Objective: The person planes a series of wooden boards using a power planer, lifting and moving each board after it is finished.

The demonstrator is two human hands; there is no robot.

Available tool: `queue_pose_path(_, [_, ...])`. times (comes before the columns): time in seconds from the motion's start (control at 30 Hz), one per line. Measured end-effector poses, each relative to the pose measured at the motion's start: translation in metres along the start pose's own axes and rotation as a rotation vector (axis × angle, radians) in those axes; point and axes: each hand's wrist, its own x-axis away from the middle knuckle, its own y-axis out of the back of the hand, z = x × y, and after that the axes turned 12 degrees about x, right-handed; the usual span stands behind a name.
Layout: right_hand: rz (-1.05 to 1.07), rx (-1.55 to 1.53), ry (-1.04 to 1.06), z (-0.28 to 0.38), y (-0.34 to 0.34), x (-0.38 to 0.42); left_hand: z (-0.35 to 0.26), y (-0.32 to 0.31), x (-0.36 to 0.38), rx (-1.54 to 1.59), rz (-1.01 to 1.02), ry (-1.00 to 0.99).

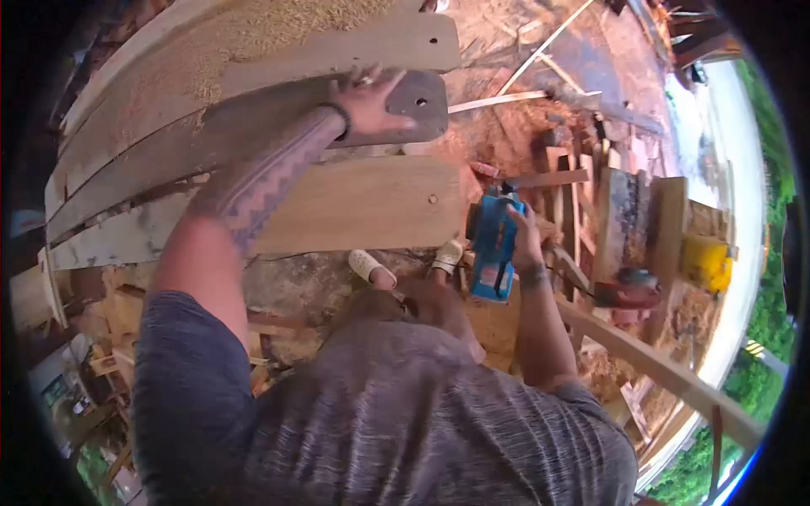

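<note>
My left hand [371,103] lies with fingers spread on the rounded end of a dark grey wooden board [261,114], beside a small hole near its tip. In my right hand [526,238] is a blue electric planer [494,246], held up off the boards, just right of the end of a lighter, smooth plank [363,202]. That pale plank lies nearest my body and also has a hole near its end. Beyond the dark board is another plank [371,46], partly covered with shavings.
Wood shavings [287,25] heap on the far boards. Offcuts [582,202] and thin strips [540,55] litter the ground at right. A red power tool [629,291] and a yellow object [707,261] sit farther right. A long beam [658,363] slants across the lower right.
</note>
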Motion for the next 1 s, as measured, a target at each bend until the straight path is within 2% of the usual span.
queue_pose_path(0.07, [-0.082,0.046,-0.102,-0.044,-0.052,-0.002,-0.005,0.007,0.021,0.042,0.056,0.128])
queue_pose_path(0.1, [0.025,-0.122,-0.190,-0.126,-0.075,-0.058,0.001,-0.034,-0.015,-0.107,0.130,0.262])
queue_pose_path(0.13, [0.041,-0.197,-0.170,-0.157,-0.098,-0.076,0.011,-0.044,-0.021,-0.158,0.106,0.300])
queue_pose_path(0.17, [0.037,-0.251,-0.149,-0.181,-0.104,-0.089,0.013,-0.058,-0.028,-0.185,0.079,0.325])
queue_pose_path(0.23, [0.084,-0.156,-0.073,-0.220,-0.172,-0.133,0.025,-0.038,-0.029,-0.285,0.053,0.326])
queue_pose_path(0.27, [0.136,-0.165,-0.155,-0.211,-0.180,-0.133,0.027,-0.035,-0.024,-0.289,0.058,0.298])
queue_pose_path(0.3, [0.174,-0.143,-0.241,-0.218,-0.177,-0.131,0.020,-0.042,-0.022,-0.258,0.070,0.265])
queue_pose_path(0.33, [0.186,-0.173,-0.235,-0.245,-0.177,-0.141,0.006,-0.050,-0.023,-0.194,0.042,0.240])
queue_pose_path(0.4, [0.206,-0.235,-0.229,-0.299,-0.172,-0.152,-0.028,-0.052,-0.024,0.004,0.141,0.279])
queue_pose_path(0.47, [0.185,-0.257,-0.243,-0.327,-0.158,-0.146,-0.030,-0.057,-0.027,0.081,0.215,0.263])
queue_pose_path(0.53, [0.194,-0.228,-0.295,-0.340,-0.143,-0.141,-0.015,-0.052,-0.024,0.006,0.270,0.218])
queue_pose_path(0.6, [0.235,-0.136,-0.291,-0.387,-0.146,-0.151,-0.022,-0.061,-0.016,-0.010,0.227,0.178])
queue_pose_path(0.67, [0.384,-0.104,-0.460,-0.363,-0.142,-0.147,-0.023,-0.055,-0.012,-0.030,0.196,0.146])
queue_pose_path(0.87, [0.168,0.284,-0.173,-0.380,-0.153,-0.160,-0.022,-0.050,-0.012,-0.127,0.151,0.147])
queue_pose_path(1.0, [0.175,0.262,-0.176,-0.367,-0.143,-0.170,-0.018,-0.052,-0.012,-0.151,0.136,0.140])
